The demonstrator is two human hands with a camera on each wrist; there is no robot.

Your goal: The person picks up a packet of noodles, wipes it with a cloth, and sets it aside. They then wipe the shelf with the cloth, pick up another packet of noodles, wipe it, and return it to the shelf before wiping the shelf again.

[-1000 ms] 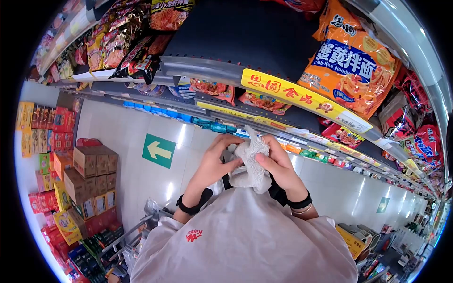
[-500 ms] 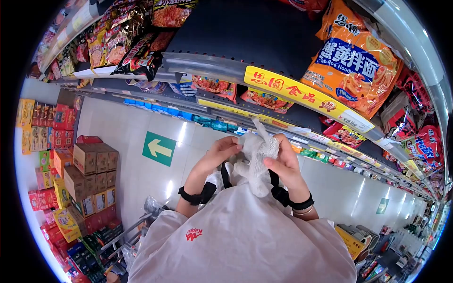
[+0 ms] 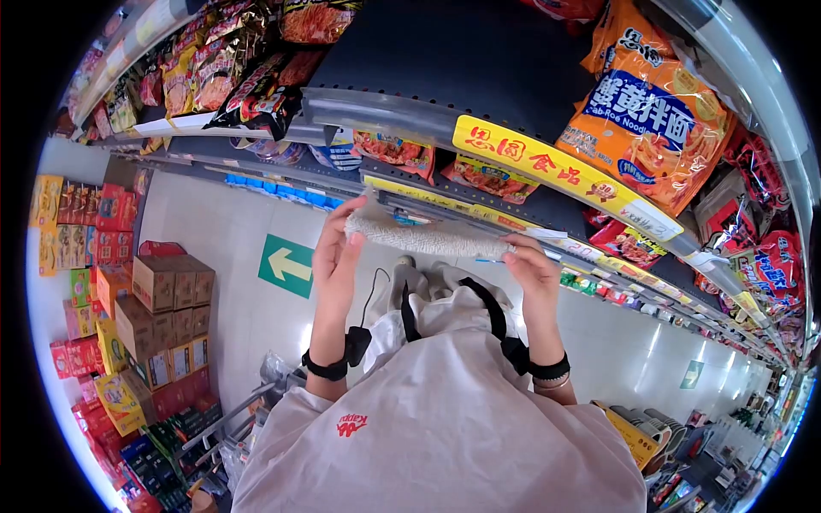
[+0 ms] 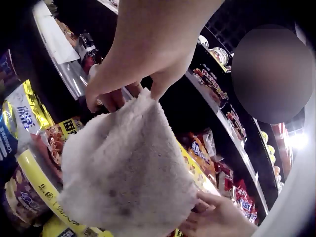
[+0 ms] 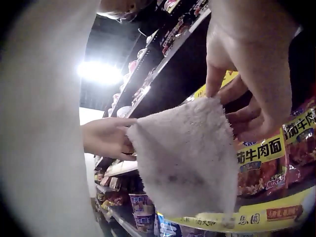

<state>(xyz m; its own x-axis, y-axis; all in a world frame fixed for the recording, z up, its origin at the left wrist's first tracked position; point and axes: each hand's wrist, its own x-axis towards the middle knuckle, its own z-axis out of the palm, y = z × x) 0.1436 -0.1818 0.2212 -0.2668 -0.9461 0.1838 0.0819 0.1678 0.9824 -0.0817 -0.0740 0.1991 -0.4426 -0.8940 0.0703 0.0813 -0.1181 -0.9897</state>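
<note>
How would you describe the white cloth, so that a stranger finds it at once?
In the head view, find the dark shelf across the top. Lower in the picture, the left hand and the right hand hold the white cloth spread between them. Unlike the shiny printed noodle packets, it is fuzzy and bears no lettering.

Open room on dark grey metal shelf (image 3: 436, 60), between black-and-red glossy packet (image 3: 261, 96) at left and orange plastic noodle bag (image 3: 643, 120) at right; yellow label strip (image 3: 537, 162) lines front edge. White fluffy cloth (image 3: 428, 239) blocks passage between left hand (image 3: 339, 252) and right hand (image 3: 532, 267).
</note>
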